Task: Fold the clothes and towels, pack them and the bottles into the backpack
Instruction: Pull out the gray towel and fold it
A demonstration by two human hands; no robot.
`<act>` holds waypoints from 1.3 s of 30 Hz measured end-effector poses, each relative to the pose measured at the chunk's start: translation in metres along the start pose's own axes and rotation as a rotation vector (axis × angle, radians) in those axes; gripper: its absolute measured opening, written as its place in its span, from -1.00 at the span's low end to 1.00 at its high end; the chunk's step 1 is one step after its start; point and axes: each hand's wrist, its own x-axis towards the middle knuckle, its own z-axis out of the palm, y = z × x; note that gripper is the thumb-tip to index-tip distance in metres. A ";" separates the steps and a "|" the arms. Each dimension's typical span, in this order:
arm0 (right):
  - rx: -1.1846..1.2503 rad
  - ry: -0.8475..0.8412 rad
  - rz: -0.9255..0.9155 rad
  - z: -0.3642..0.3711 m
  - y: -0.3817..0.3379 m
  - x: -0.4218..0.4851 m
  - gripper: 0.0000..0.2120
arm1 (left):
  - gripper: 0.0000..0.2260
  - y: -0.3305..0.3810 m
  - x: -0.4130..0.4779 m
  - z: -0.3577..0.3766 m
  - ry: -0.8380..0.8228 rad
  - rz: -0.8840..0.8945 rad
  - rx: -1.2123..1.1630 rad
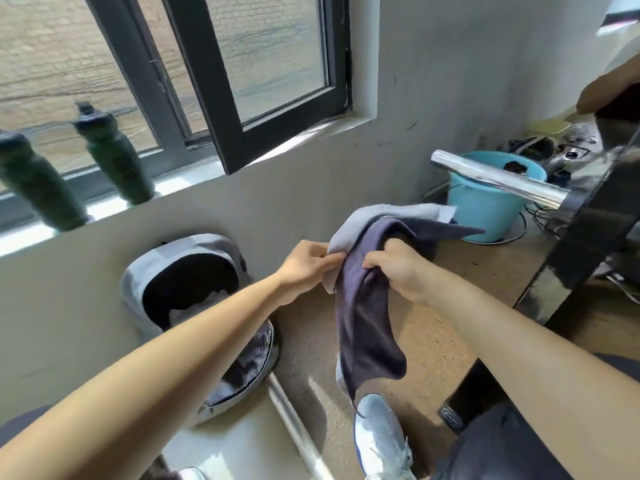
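Towel (367, 323), likely light and limp, is sagging as our left hand (306, 268) is pinching its pale edge, our right hand (403, 273) gripping the dark fold; corners would hold best.

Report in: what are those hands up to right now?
Left hand and right hand grip the towel, hanging loose. Backpack open, partly filled. Two bottles on sill, unpacked. Nothing blocking.

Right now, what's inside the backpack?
Some pale cloth shows in the open backpack. The dark bottom cannot be made out, and the left arm covers part of the opening.
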 end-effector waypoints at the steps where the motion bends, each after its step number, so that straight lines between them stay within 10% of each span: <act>1: -0.054 -0.022 -0.002 0.006 -0.001 0.004 -0.54 | -0.61 -0.006 -0.002 -0.009 0.001 -0.026 -0.022; 4: -0.134 -0.064 0.046 0.028 -0.014 0.007 -0.90 | -0.69 -0.013 -0.012 -0.037 0.099 -0.081 -0.170; 24: -1.019 -0.173 -0.475 0.215 -0.127 0.099 -0.73 | -0.87 -0.071 -0.121 -0.247 0.743 -0.287 -0.344; 34: -0.933 -0.128 -0.543 0.269 -0.154 0.142 -0.98 | -0.77 -0.106 -0.126 -0.300 1.113 -0.368 -0.292; 39: -0.588 -0.465 -0.373 0.264 -0.144 0.148 -0.59 | -0.80 -0.110 -0.122 -0.302 1.015 -0.318 -0.435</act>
